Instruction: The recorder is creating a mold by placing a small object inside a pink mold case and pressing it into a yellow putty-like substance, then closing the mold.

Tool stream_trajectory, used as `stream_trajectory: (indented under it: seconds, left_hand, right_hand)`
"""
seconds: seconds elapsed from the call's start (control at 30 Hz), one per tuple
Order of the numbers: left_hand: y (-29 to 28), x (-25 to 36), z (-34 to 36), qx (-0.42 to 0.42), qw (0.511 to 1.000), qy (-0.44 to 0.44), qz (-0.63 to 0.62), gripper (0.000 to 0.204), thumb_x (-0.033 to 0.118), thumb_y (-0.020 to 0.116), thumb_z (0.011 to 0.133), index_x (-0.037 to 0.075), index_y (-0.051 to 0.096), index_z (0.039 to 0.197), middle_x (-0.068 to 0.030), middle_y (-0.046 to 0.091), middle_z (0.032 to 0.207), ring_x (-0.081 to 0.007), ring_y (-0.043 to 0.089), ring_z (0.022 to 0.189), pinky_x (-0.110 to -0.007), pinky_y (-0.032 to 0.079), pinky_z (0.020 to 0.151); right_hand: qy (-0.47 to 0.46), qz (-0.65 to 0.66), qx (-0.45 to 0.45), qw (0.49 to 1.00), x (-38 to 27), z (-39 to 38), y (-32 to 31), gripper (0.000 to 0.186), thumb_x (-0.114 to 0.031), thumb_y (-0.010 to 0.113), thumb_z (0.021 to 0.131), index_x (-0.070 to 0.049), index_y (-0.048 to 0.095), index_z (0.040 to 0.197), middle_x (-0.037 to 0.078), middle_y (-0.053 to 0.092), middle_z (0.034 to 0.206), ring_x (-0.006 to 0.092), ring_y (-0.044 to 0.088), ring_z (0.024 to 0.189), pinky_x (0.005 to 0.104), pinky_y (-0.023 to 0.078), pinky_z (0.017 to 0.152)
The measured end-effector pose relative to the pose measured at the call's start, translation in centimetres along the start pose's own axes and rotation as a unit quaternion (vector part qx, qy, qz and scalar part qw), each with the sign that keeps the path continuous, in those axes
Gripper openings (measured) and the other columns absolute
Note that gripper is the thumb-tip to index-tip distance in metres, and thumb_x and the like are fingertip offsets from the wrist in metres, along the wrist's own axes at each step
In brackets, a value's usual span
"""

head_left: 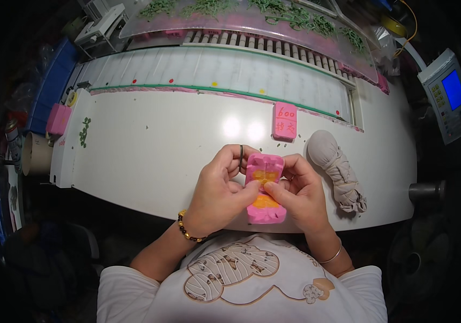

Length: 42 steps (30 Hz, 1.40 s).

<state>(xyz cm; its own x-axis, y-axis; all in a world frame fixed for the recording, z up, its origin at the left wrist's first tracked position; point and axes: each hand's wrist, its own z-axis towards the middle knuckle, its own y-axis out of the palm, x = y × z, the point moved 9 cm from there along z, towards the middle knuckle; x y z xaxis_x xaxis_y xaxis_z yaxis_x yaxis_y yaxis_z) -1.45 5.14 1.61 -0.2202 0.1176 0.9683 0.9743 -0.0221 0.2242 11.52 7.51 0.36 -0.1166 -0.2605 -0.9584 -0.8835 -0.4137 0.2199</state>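
Above the table's near edge, my left hand (pixel 223 183) and my right hand (pixel 302 189) hold a pink rubber mould (pixel 267 215) between them. It looks folded open, with an orange-yellow inside (pixel 266 201) showing in both halves. Both thumbs press at its middle, their tips nearly meeting; the other fingers curl behind it, partly hidden. Any small piece inside is too small to make out. Just beyond the hands lies a closed pink block (pixel 285 121) with red handwriting, and a few tiny dark green bits (pixel 279 144) are scattered near it.
A knotted grey cloth bundle (pixel 338 169) rests right of my hands. Along the back runs a conveyor with white plates (pixel 198 67), under a clear tray (pixel 230 21) of green pieces. More green bits (pixel 85 132) lie left. A control panel (pixel 447 94) stands far right.
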Motion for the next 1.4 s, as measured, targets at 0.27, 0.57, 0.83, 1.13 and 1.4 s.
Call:
stream_trajectory:
  seconds: [0.27, 0.57, 0.83, 1.13, 1.4]
  left_hand:
    - [-0.2, -0.4, 0.0, 0.041, 0.997, 0.012, -0.057, 0.034, -0.009, 0.06, 0.08, -0.007, 0.047, 0.111, -0.008, 0.057, 0.103, -0.0081, 0.057, 0.096, -0.015, 0.054, 0.066]
    - [0.2, 0.5, -0.1, -0.005, 1.0, 0.003, -0.029, 0.039, -0.01, 0.06, 0.082, -0.006, 0.044, 0.117, -0.0128, 0.053, 0.114, -0.0109, 0.056, 0.105, -0.023, 0.056, 0.081]
    - [-0.3, 1.0, -0.4, 0.033, 0.997, 0.044, -0.048, 0.034, -0.009, 0.059, 0.082, -0.009, 0.046, 0.114, -0.0115, 0.056, 0.105, -0.0101, 0.057, 0.099, -0.019, 0.058, 0.072]
    - [-0.5, 1.0, -0.2, 0.049, 0.997, 0.063, -0.013, 0.032, -0.01, 0.056, 0.084, -0.011, 0.047, 0.114, -0.0136, 0.058, 0.106, -0.0107, 0.06, 0.096, -0.019, 0.057, 0.071]
    - [-0.4, 0.8, -0.1, 0.031, 0.998, 0.045, -0.029, 0.029, -0.011, 0.055, 0.086, -0.011, 0.049, 0.114, -0.0157, 0.06, 0.109, -0.0146, 0.062, 0.1, -0.023, 0.057, 0.079]
  right_hand:
    - [-0.01, 0.019, 0.002, 1.0, -0.1, 0.0, 0.2, 0.029, 0.006, 0.063, 0.084, 0.003, 0.052, 0.11, 0.008, 0.059, 0.102, -0.0016, 0.054, 0.069, 0.0123, 0.044, 0.058]
    - [-0.01, 0.042, 0.005, 0.999, -0.6, -0.1, 0.3, 0.029, 0.007, 0.062, 0.085, 0.004, 0.05, 0.111, 0.01, 0.058, 0.103, 0.0033, 0.059, 0.08, 0.0157, 0.052, 0.068]
    - [-0.001, 0.048, -0.016, 0.999, -0.5, 0.1, 0.3, 0.03, 0.007, 0.063, 0.085, 0.004, 0.051, 0.112, 0.009, 0.057, 0.104, 0.0044, 0.058, 0.087, 0.0161, 0.052, 0.071]
    - [0.019, 0.069, -0.025, 0.997, -1.1, 0.4, 0.2, 0.033, 0.007, 0.065, 0.083, 0.003, 0.051, 0.113, 0.009, 0.058, 0.104, 0.0078, 0.06, 0.091, 0.0197, 0.052, 0.079]
    - [0.003, 0.042, -0.008, 0.999, -0.6, 0.6, -0.2, 0.033, 0.007, 0.065, 0.083, 0.004, 0.05, 0.113, 0.011, 0.061, 0.1, 0.009, 0.063, 0.084, 0.0204, 0.054, 0.074]
